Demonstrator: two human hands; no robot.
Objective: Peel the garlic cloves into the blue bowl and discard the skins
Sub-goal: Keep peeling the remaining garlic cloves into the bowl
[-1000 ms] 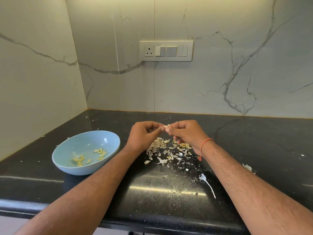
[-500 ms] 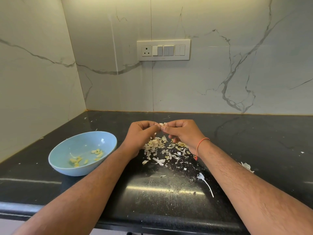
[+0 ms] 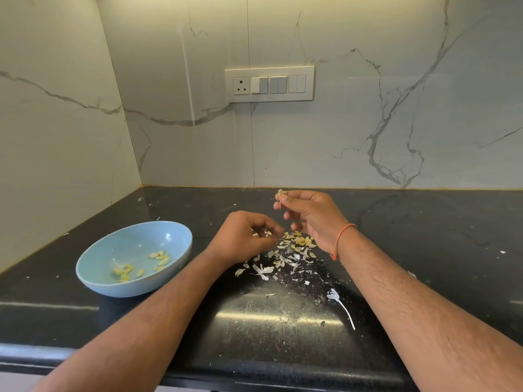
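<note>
- Pinched between thumb and fingers of our right hand (image 3: 311, 216), a garlic clove (image 3: 280, 194) sits above the black counter (image 3: 283, 321).
- Our left hand (image 3: 243, 239) has fingers curled; whether it holds a bit of skin we cannot tell.
- Loose skins (image 3: 285, 256) lie below both hands.
- Peeled cloves (image 3: 161, 257) lie in the blue bowl (image 3: 96, 275), to the left.

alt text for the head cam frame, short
The right hand pinches a garlic clove above a pile of skins on a black counter; the left hand hovers beside it with curled fingers. A blue bowl holding peeled cloves sits left.
</note>
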